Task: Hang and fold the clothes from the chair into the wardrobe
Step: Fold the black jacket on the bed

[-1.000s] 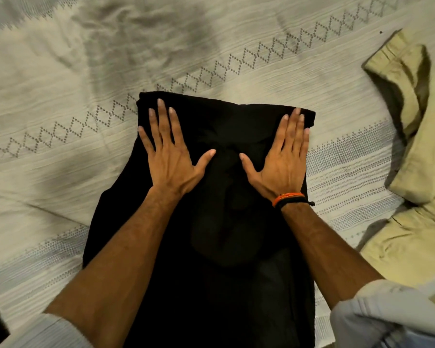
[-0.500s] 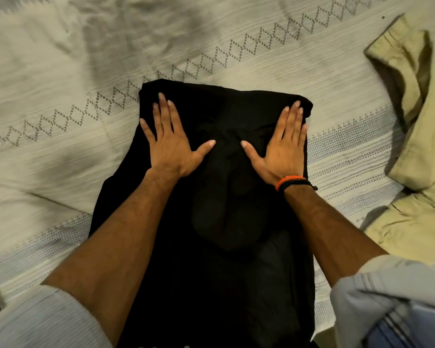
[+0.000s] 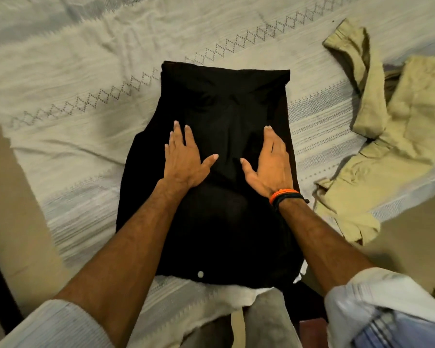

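**Black garment: smoothing stage, fold pending**

Both forearms reach forward over the bed [image 3: 60, 101]. The left hand [image 3: 183, 159] lies flat on the black garment [image 3: 224, 101], fingers spread. The right hand [image 3: 271, 164] rests tilted on its edge, fingers pressed together. The garment lies mid-bed. Next, likely another fold. Beyond, right, the khaki garment [image 3: 392, 136] lies crumpled, untouched.

Dim and warm-toned, with a yellowish cast. Soft shadows beside the khaki garment [image 3: 387, 136] on the bedspread [image 3: 86, 84]. Black garment [image 3: 224, 109] nearly featureless, folds lost in darkness. Motion blur on sleeves [image 3: 387, 305] and lower edges; wide-angle bending at the corners.
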The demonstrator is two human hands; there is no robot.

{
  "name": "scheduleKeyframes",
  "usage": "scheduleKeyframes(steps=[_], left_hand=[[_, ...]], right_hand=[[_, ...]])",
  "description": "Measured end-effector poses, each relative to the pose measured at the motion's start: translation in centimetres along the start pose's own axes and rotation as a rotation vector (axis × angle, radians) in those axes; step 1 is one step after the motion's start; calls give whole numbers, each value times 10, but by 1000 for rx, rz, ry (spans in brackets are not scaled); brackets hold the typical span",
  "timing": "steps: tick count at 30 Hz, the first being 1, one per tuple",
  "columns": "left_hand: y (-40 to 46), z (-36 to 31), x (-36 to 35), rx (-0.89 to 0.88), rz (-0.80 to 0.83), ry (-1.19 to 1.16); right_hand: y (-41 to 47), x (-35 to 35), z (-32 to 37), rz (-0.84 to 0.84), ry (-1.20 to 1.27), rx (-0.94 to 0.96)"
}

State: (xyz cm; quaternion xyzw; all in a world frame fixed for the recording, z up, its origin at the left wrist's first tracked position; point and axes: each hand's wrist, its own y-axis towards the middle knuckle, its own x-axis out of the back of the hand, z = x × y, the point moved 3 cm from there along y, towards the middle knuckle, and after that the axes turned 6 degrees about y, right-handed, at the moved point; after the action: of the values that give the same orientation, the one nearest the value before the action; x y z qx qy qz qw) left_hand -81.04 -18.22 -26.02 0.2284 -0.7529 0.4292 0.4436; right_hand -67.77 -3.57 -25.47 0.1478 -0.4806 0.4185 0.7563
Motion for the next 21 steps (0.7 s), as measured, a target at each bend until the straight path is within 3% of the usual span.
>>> scheduleKeyframes(steps=[11, 21], left_hand=[[-150, 44, -42, 92, 98, -74], [-211, 63, -68, 168, 118, -122]], right_hand=[[-166, -14, -5, 116, 39, -102], [-238, -14, -32, 167, 46, -152]])
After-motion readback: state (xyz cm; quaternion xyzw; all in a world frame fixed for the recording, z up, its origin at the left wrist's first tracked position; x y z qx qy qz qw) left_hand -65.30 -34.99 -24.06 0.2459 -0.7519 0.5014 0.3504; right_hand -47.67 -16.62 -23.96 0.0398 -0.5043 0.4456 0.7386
